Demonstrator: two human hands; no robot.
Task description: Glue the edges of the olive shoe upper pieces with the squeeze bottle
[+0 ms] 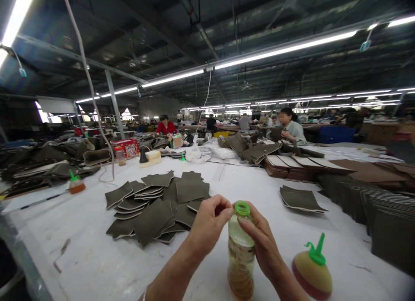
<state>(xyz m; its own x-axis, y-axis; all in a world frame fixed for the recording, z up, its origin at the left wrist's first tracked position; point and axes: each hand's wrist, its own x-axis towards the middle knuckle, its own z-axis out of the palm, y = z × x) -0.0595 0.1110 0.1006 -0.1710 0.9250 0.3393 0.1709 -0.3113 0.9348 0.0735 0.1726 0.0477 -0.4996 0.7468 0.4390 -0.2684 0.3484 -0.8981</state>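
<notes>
In front of me a clear bottle (240, 249) with a green neck ring stands upright on the white table, brownish contents in its lower part. Round its upper right side my right hand (261, 232) is closed, the thumb lying across the front. My left hand (210, 216) is pinched, thumb against fingers, at the left of the bottle's neck; what it holds, if anything, is hidden. To the right lies a round squeeze bottle (313, 270) with a green nozzle. Beyond my left hand is a loose pile of dark olive leather-like pieces (158, 223).
A small stack of dark pieces (301, 199) lies right of centre, with long dark rows (391, 223) at the far right. Another green-nozzled bottle (76, 184) stands left. A white cord (87, 72) hangs down onto the table. Co-workers sit across the table.
</notes>
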